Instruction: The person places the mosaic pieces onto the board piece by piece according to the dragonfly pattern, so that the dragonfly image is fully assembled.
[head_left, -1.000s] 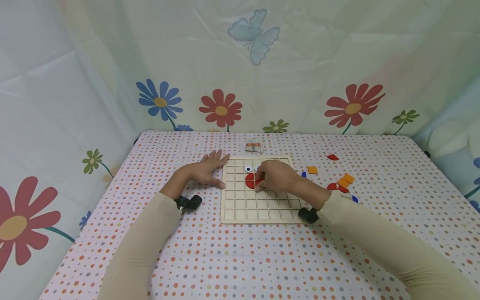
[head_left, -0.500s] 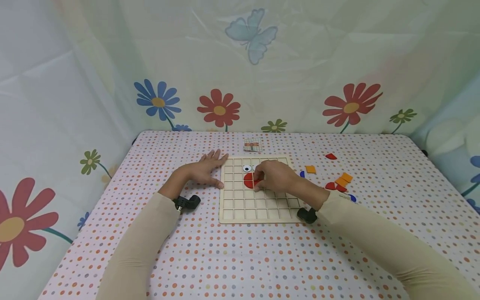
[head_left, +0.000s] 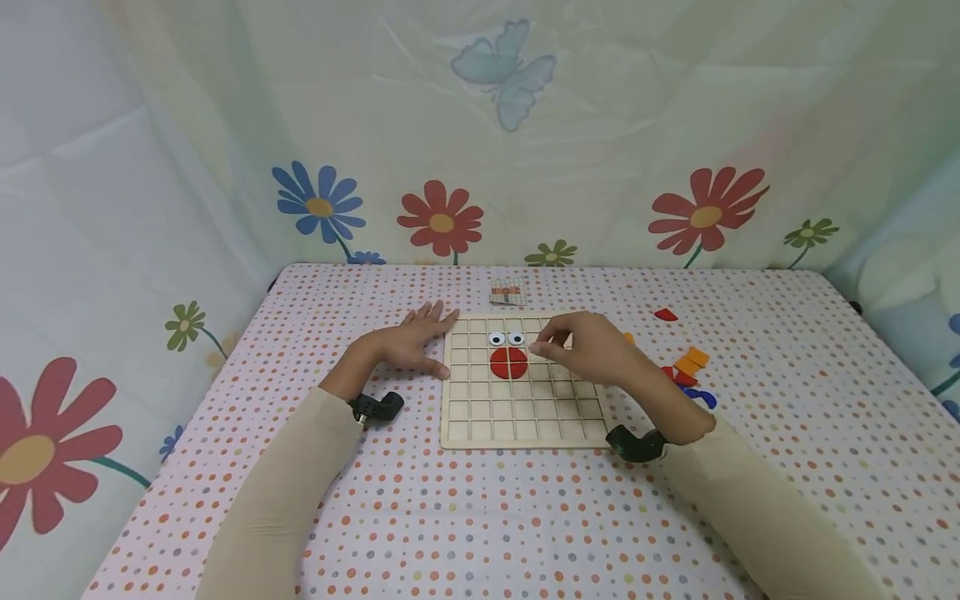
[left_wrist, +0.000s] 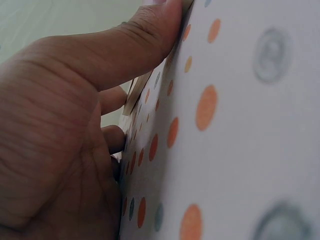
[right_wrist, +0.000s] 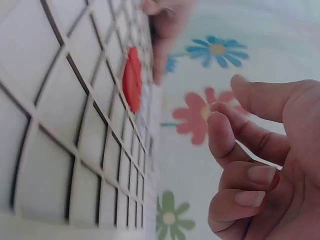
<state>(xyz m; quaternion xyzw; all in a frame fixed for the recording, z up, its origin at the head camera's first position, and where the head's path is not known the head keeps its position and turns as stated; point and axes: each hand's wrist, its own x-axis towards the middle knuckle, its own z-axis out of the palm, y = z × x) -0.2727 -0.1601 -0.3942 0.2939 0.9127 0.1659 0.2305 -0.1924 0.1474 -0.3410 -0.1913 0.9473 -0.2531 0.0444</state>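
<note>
A pale wooden grid board (head_left: pixel 480 410) lies on the dotted tablecloth. On it, quarter-shaped red pieces (head_left: pixel 500 370) form a disc, with two white eye pieces (head_left: pixel 497 339) just above. My left hand (head_left: pixel 408 344) has its fingers spread, thumb and fingertips at the board's left edge; the left wrist view shows the thumb (left_wrist: pixel 135 47) pressing there. Over the board's upper right, my right hand (head_left: pixel 592 346) hovers with loosely bent fingers. In the right wrist view, a gap shows between its thumb and index finger, and nothing is held.
A small patterned card (head_left: pixel 508 291) lies behind the board. To the right are orange squares (head_left: pixel 696 357), red pieces (head_left: pixel 684 379), blue curved pieces (head_left: pixel 702 397) and a lone red quarter (head_left: pixel 665 315). A flowered curtain (head_left: pixel 600 142) stands behind the table.
My right hand has lifted off the red disc and moved right, uncovering the disc's right half and the second eye. The left hand stays put.
</note>
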